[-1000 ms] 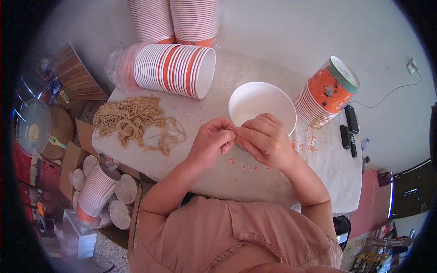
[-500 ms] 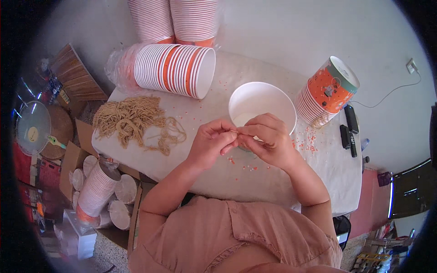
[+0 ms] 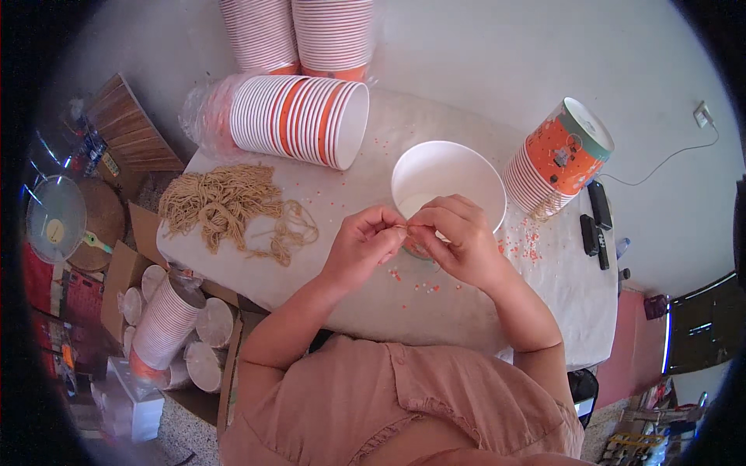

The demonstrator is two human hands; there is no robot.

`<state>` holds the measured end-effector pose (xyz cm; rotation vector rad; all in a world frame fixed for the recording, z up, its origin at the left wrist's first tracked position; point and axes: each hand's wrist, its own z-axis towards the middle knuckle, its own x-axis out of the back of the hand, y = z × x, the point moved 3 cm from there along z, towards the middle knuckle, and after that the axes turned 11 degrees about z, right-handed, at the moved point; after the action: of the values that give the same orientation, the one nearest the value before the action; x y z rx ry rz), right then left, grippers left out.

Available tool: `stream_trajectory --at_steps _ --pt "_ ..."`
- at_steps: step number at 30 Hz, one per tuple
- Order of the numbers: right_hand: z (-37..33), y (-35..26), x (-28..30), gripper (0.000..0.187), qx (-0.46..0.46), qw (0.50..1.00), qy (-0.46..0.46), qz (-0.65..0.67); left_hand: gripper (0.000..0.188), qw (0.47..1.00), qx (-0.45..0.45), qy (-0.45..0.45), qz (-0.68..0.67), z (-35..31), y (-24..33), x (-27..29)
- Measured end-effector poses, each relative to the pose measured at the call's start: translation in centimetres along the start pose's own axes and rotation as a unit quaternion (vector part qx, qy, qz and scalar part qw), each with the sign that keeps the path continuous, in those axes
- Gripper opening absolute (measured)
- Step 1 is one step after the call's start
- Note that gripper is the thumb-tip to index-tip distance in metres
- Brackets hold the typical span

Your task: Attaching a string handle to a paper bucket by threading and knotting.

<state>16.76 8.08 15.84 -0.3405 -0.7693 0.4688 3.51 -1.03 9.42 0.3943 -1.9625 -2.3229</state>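
Note:
Close together in front of a large white paper bucket (image 3: pixel 447 167), both of my hands pinch at one spot. My left hand (image 3: pixel 365 245) and my right hand (image 3: pixel 458 237) meet fingertip to fingertip on a thin tan cord, which is mostly hidden by the fingers. The bucket tilts so its white inside shows, and my right hand covers part of its near rim; a bit of its orange outside (image 3: pixel 417 247) peeks out below the fingers. To the left lies a heap of tan cords (image 3: pixel 225 198), with a few loose strands (image 3: pixel 291 237) beside it.
A stack of nested buckets (image 3: pixel 299 120) lies on the table (image 3: pixel 365 311), more stand behind. At right stands an upside-down orange and green bucket stack (image 3: pixel 563 147), near black devices (image 3: pixel 594 233). Small orange and white bits (image 3: pixel 531 241) are scattered. An open carton (image 3: pixel 128 268) sits lower left.
The fingers have shifted slightly, the left fingers curling closer around the pinch point. Both hands stay at the same place in front of the bucket; the other things have not moved.

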Motion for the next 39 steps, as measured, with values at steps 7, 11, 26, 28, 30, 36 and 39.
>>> stream_trajectory --at_steps 7,11,26,28,30,36,39 --pt "-0.1 0.2 0.1 0.014 -0.012 1.0 0.005 0.002 0.005 1.0 0.025 0.008 -0.007 0.1 -0.3 -0.1" --pt "-0.2 0.4 0.1 0.013 -0.017 1.0 0.0 0.005 0.005 1.0 0.02 -0.003 -0.016 0.2 -0.6 -0.1" --pt "-0.3 0.5 0.2 0.013 -0.016 1.0 0.0 -0.003 0.005 0.999 0.026 -0.014 -0.034 0.3 -1.0 -0.1" --pt "-0.2 0.5 0.2 0.013 -0.014 1.0 0.002 -0.003 0.005 0.999 0.026 -0.015 -0.035 0.3 -1.1 -0.2" --pt "-0.3 0.5 0.2 0.013 -0.011 1.0 0.004 -0.002 0.005 0.999 0.023 -0.015 -0.033 0.3 -1.1 -0.2" --pt "-0.2 0.5 0.2 0.012 -0.019 1.0 -0.004 0.003 0.006 0.999 0.03 -0.018 -0.018 0.3 -1.0 -0.3" --pt "-0.1 0.6 0.0 0.011 -0.02 1.0 -0.011 0.005 0.006 0.999 0.021 -0.027 -0.026 0.3 -1.2 -0.1"
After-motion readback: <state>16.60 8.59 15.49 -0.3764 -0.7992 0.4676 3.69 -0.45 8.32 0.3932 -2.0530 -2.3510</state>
